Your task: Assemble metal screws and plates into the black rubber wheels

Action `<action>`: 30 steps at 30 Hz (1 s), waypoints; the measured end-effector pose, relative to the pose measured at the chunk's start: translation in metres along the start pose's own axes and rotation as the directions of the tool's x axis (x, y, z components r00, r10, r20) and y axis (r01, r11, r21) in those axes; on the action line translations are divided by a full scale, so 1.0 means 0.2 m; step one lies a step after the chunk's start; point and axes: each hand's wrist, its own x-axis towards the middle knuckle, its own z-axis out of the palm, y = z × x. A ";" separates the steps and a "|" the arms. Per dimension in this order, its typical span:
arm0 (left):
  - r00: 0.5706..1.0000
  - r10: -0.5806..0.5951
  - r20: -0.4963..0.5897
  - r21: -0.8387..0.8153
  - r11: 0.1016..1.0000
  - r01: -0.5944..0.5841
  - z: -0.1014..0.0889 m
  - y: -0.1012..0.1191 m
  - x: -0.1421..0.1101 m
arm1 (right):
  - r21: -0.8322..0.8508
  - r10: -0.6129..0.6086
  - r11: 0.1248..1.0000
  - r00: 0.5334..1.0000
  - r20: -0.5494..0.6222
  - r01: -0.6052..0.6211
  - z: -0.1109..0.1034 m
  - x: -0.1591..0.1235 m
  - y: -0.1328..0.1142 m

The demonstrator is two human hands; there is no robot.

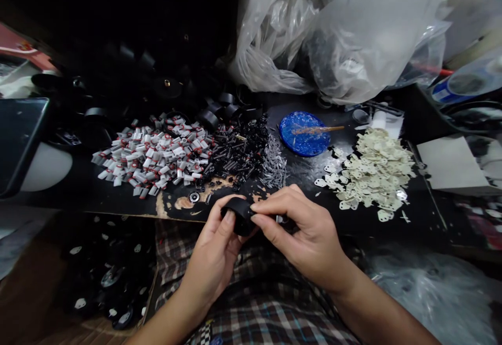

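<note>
My left hand (215, 253) and my right hand (304, 232) meet over my lap, just at the near edge of the black worktable (70, 193). Together they grip a small round black plastic part (240, 214). The left thumb and fingers curl round its left side. Fingertips of the right hand pinch its right edge. Both hands are closed on it. What lies inside the part is hidden by the fingers.
On the table lie a heap of white-and-red small pieces (151, 157), black springs and screws (235, 151), grey pins (273, 167), a blue dish with a stick (304, 133), cream flat plates (374, 172). Clear plastic bags (337, 31) stand behind. A box of assembled black parts (105, 277) sits lower left.
</note>
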 end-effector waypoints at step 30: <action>0.997 0.072 -0.022 0.256 0.964 -0.064 -0.10 0.08 0.07 | -0.191 0.218 0.970 0.882 0.418 -0.149 -0.13 0.03 -0.04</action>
